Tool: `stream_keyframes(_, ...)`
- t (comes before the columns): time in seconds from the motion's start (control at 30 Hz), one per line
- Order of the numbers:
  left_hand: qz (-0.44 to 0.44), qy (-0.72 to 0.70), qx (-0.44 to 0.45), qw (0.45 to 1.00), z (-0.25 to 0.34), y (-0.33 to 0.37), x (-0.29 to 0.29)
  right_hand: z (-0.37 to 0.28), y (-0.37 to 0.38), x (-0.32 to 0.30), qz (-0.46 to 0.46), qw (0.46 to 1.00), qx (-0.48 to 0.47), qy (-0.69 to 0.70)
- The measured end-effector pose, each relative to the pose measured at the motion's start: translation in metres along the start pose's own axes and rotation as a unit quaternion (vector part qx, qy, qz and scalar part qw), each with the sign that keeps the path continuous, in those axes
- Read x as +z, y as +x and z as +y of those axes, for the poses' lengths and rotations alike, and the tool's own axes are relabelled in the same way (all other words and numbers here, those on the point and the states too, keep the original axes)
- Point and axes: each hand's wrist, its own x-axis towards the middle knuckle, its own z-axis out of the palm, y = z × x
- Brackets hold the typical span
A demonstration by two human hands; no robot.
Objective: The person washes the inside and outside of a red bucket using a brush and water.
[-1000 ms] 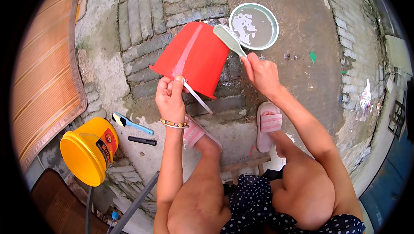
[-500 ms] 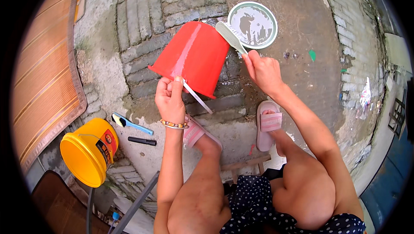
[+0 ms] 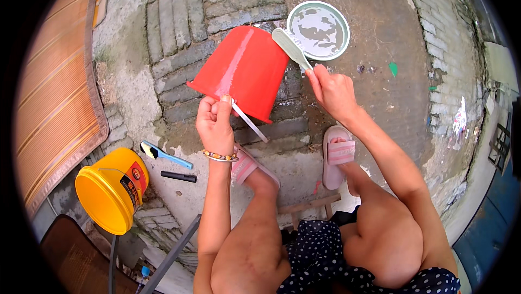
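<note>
A red bucket (image 3: 252, 71) is tipped over in front of me, its base pointing away and a wet, pale streak running down its side. My left hand (image 3: 215, 126) pinches its near rim, where a white handle (image 3: 251, 122) hangs down. In my right hand (image 3: 334, 92) is a pale green scrub brush (image 3: 292, 46), gripped by its handle. The brush head lies against the bucket's right side near the base, bristles mostly hidden from view. Just beyond the brush stands a round, pale green-rimmed basin (image 3: 345, 38) of water with white suds on it.
At left a yellow bucket (image 3: 103, 202) lies tilted, near a blue-handled brush (image 3: 171, 156) and a black cylindrical object (image 3: 178, 177) on the ground. An orange-brown mat (image 3: 59, 93) covers the far left. My feet in pink slippers (image 3: 340, 153) rest on the paving. A metal-framed chair (image 3: 76, 256) is lower left.
The suds in the basin have shifted shape. My hands, the red bucket and the brush have barely moved.
</note>
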Motion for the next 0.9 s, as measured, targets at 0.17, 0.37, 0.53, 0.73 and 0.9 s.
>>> stream_keyframes(0.17, 0.003, -0.007, 0.004, 1.0, -0.002, 0.0, 0.0, -0.001, -0.003, 0.0, -0.014, 1.0, -0.012, -0.007)
stream_keyframes(0.37, 0.016, -0.004, -0.004, 1.0, 0.0, 0.0, -0.001, -0.015, -0.013, -0.001, -0.02, 1.0, -0.018, 0.016)
stream_keyframes(0.53, 0.007, 0.016, 0.001, 1.0, -0.001, -0.001, 0.003, 0.014, 0.0, 0.003, 0.006, 0.999, 0.033, -0.009)
stream_keyframes(0.73, 0.016, 0.009, 0.003, 1.0, -0.004, 0.002, -0.005, -0.027, -0.019, 0.007, -0.048, 0.996, -0.023, 0.066)
stream_keyframes(0.9, 0.004, 0.008, 0.009, 1.0, -0.003, 0.005, -0.005, 0.021, 0.016, -0.001, -0.06, 0.98, 0.184, 0.04)
